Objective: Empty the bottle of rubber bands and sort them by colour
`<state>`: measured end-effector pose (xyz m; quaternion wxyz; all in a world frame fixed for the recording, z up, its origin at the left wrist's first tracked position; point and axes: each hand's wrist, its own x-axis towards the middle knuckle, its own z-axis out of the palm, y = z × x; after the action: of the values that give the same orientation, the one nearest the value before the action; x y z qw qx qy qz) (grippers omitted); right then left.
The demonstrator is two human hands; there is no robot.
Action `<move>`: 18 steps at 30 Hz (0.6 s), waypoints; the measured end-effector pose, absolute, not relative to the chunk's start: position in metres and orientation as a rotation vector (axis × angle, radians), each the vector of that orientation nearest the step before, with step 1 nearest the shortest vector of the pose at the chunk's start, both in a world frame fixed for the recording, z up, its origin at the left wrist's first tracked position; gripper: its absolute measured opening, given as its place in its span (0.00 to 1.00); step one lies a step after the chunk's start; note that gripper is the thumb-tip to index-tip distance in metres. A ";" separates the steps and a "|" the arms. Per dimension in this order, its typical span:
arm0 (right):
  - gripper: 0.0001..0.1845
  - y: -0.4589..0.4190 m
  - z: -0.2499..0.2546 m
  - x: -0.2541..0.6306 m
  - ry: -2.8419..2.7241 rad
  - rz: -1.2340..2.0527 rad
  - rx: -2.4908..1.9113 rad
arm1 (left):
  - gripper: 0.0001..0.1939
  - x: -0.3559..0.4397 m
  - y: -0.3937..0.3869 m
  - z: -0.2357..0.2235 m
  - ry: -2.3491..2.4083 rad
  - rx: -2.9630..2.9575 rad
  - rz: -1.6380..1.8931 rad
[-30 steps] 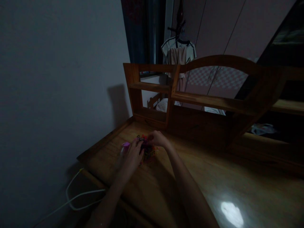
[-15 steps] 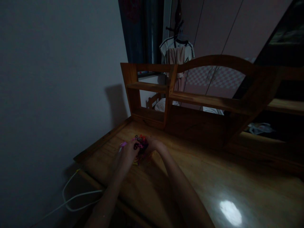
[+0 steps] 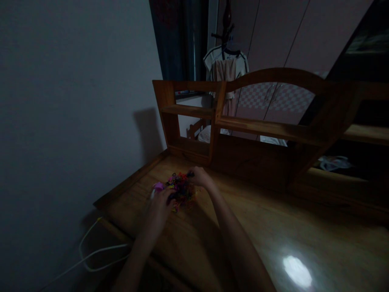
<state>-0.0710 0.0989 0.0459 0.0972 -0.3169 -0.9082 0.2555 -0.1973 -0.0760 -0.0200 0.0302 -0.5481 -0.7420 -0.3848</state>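
Note:
A tangled heap of small, brightly coloured loops like rubber bands [image 3: 181, 187] lies on the wooden desk [image 3: 261, 227], in red, pink, yellow and dark shades. At its near left side is my left hand [image 3: 158, 205], fingers curled round something dark that is too dim to name. My right hand [image 3: 199, 177] bends over the heap's far right edge, its fingers closed, with a dark bit at the tips. Beside the heap, just beyond my left hand, sits a small purple object [image 3: 158, 186] with a whitish part under it.
A wooden shelf unit [image 3: 188, 109] rises along the desk's back edge. A plain wall [image 3: 75, 101] borders the left. White cable [image 3: 103, 248] loops off the near left corner. A plastic bag [image 3: 334, 163] lies in the right shelf. Clothes [image 3: 225, 67] hang behind.
My hands have moved apart: the left has drawn back toward me and left, the right sits slightly farther up. More of the coloured heap shows between them.

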 end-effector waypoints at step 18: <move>0.62 0.084 0.022 -0.088 -2.976 0.773 -0.803 | 0.14 -0.169 -0.099 -0.020 -2.270 -1.620 -1.065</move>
<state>-0.0876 0.0845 0.0217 -0.0180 -0.2527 -0.9363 0.2432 -0.1695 -0.0993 -0.0203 0.0781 -0.5410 -0.7581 -0.3556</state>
